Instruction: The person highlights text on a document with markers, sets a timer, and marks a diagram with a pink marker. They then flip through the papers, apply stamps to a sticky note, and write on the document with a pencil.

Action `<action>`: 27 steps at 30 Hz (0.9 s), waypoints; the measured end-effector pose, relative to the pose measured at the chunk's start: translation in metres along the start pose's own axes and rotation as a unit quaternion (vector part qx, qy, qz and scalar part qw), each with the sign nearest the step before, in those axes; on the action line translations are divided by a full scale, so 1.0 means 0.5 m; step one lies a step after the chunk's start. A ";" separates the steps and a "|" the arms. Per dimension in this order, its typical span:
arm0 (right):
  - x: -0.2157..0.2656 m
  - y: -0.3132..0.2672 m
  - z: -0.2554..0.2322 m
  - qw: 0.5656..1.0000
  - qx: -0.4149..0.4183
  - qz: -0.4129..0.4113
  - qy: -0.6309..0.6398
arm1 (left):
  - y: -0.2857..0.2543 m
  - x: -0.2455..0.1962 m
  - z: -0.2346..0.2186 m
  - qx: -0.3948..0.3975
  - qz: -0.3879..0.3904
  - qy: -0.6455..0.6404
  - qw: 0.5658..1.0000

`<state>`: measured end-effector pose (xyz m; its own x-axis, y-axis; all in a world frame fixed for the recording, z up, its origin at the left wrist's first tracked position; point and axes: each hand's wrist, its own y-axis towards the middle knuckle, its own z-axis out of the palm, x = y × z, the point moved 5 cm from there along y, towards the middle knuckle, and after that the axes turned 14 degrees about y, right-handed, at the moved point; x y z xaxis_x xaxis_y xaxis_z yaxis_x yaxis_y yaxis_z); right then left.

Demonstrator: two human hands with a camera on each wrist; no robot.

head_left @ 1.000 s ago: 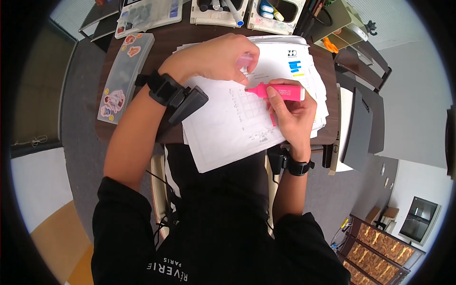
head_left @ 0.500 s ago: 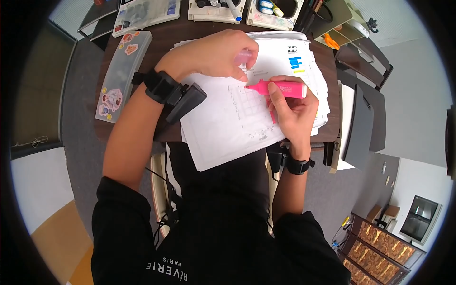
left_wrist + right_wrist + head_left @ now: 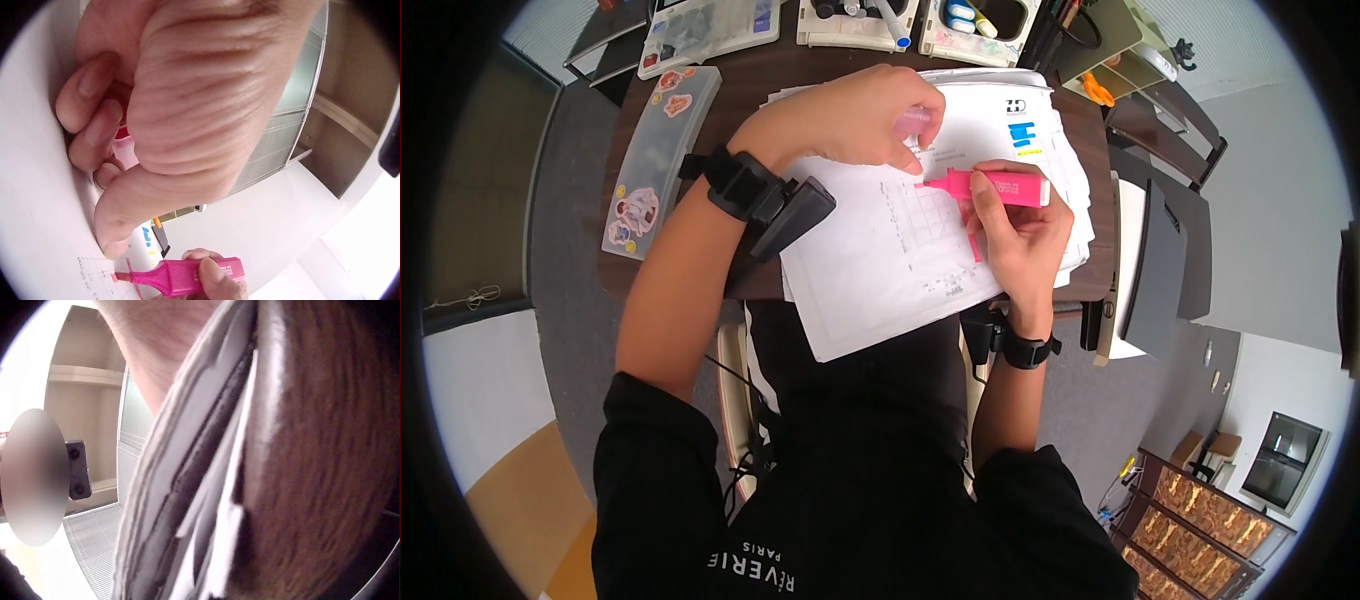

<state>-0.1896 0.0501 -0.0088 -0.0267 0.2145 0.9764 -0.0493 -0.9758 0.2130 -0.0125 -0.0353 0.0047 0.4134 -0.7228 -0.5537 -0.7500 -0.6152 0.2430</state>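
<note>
In the head view my right hand [image 3: 1025,240] grips a pink highlighter [image 3: 1010,188], thumb on top of its barrel. Its tip meets the upper edge of a grid printed on a white sheet [image 3: 850,290], where a short pink mark shows. A longer pink stroke runs down the grid's right side. My left hand [image 3: 855,118] lies across the top of the sheet, its fingers curled round a translucent pink cap [image 3: 125,150]. In the left wrist view, the left thumb presses on the paper beside the highlighter tip. The right wrist view shows mostly the paper stack's edge.
Under the sheet is a thick stack of papers [image 3: 1065,200] on the dark wooden table [image 3: 625,275]. A stickered pencil case [image 3: 662,160] lies left. Pen holders [image 3: 855,34] and a clear plastic box [image 3: 710,38] stand behind; orange scissors [image 3: 1097,88] are back right.
The highlighter has shifted slightly to the right along the grid's top edge, and a short pink mark shows behind its tip. My left hand stays in about the same place.
</note>
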 end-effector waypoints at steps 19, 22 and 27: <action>0.002 0.000 -0.001 1.000 -0.001 0.008 0.016 | 0.000 -0.004 -0.004 0.056 -0.057 0.021 0.997; -0.001 0.001 -0.001 0.999 -0.002 0.017 0.029 | 0.000 0.000 -0.004 0.041 -0.048 0.002 0.998; 0.003 0.001 0.000 1.000 0.007 0.008 0.025 | 0.001 -0.001 -0.003 0.009 -0.007 0.037 0.999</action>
<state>-0.1897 0.0500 -0.0071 -0.0775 0.2011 0.9765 -0.0342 -0.9794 0.1989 -0.0122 -0.0355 0.0062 0.4609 -0.7358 -0.4961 -0.7527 -0.6203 0.2208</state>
